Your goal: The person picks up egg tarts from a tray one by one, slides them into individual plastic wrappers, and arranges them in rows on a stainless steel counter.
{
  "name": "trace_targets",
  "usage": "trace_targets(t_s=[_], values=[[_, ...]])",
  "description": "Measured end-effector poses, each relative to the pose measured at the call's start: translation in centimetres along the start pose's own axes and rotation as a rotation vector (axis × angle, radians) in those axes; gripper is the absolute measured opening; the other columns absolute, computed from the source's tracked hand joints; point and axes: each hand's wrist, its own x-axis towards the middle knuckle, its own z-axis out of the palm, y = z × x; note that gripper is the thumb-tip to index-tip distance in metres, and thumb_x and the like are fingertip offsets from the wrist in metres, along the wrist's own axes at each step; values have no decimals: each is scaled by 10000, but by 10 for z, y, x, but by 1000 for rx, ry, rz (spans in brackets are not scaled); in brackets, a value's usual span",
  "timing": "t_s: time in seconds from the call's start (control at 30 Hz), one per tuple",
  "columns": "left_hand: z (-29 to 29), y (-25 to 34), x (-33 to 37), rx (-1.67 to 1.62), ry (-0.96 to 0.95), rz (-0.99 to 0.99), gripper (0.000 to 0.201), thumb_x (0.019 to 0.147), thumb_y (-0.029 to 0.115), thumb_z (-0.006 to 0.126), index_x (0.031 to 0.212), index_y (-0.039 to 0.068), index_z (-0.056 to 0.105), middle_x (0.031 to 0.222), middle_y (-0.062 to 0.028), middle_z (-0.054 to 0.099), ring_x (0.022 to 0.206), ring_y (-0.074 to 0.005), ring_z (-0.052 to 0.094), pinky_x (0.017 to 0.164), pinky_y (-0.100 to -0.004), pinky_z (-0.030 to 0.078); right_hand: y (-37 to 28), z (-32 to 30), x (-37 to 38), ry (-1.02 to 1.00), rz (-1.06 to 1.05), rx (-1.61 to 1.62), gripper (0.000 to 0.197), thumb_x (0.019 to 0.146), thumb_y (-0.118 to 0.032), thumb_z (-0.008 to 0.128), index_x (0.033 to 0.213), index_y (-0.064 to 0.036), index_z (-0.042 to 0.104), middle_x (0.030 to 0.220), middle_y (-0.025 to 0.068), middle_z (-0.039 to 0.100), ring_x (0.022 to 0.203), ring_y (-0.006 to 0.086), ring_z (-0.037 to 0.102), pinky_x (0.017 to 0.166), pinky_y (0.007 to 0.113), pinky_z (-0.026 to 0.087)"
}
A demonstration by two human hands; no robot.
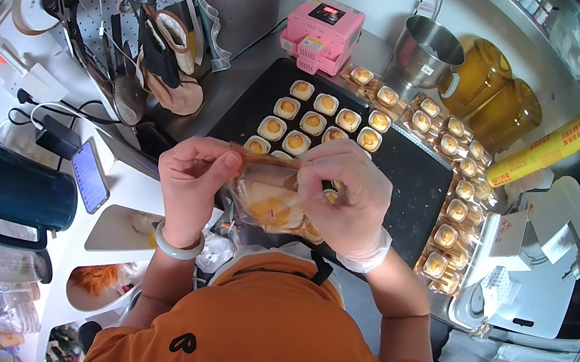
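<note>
A clear plastic bag (264, 196) with a pale yellow-topped pastry inside hangs between my two hands, above the near side of a black baking tray (406, 201). My bare left hand (192, 170), with a pale bangle at the wrist, pinches the bag's upper left edge. On the other side my right hand (349, 195), in a clear disposable glove, grips the upper right edge with curled fingers. Small pastries (313, 122) in white paper cups stand in rows on the tray behind the bag. My right hand hides some of them.
Packaged pastries (445, 235) line the tray's right side and far edge. Beyond are a pink machine (325, 28), a steel mixing bowl (427, 52) and amber containers (479, 75). A yellow roll (539, 151) leans at right. Leftward are a phone (90, 177) and a dark mug (31, 196).
</note>
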Motion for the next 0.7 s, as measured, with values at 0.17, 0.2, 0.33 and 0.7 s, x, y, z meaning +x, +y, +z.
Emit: trace_targets(t_s=[0.17,0.2,0.33,0.7], values=[[15,-7,2,177,-33,-29,38,794,-63,636,817,-39,618,810,-81,652,718,-88,589,664,-190,468,22,-6,-14,41,119,63,184,632,110,612,731,-25,535,744,70,583,695,184,586,645,264,468],[17,-12,2,184,-34,-18,65,784,-87,631,818,-38,606,820,-96,653,739,-110,608,684,-210,486,24,-6,-18,60,196,100,168,659,108,606,738,-21,531,731,47,578,692,149,575,663,252,463],[25,-24,1,242,-19,44,101,763,-120,634,812,-39,601,819,-108,650,765,-133,630,707,-232,509,21,-12,-13,45,419,130,323,673,40,673,957,-29,536,746,36,555,673,99,552,656,247,457],[39,-37,0,344,-1,46,159,749,-83,677,875,-28,596,826,-60,647,749,-86,610,690,-195,486,46,-32,-16,-269,185,-225,184,660,-98,734,834,-79,679,682,48,525,630,216,534,561,316,420]])
